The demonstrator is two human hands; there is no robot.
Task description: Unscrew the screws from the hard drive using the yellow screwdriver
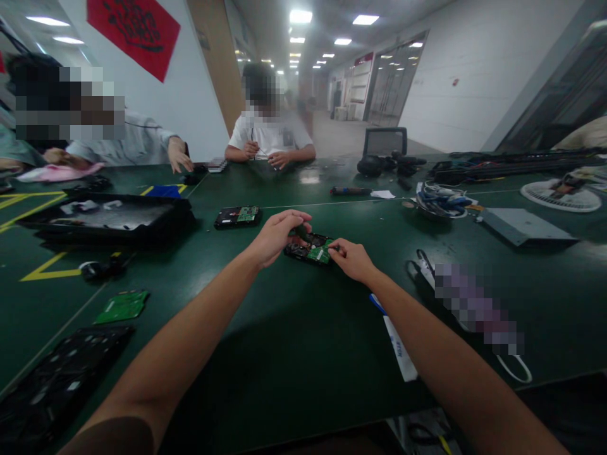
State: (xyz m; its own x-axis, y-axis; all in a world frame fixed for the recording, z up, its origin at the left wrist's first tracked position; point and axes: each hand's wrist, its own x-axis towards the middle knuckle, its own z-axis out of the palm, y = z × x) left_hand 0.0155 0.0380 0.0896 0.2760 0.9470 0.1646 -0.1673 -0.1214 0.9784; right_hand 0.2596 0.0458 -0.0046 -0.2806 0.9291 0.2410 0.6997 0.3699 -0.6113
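On the green table in front of me lies a small black device [310,249] with a green circuit board exposed on top. My left hand [281,235] is over its left end, fingers curled round a dark, handle-like piece [301,232] whose kind I cannot make out. At the right edge, my right hand [351,258] pinches the board's corner between thumb and fingers. A similar black device with a green board [238,217] lies beyond my left hand.
A black tray [114,218] stands at left, near a loose green board [122,307] and black panel [66,373]. Cable coils [441,201], a grey metal box [526,226] and a lanyard [515,368] lie at right. Two people [268,136] sit across the table.
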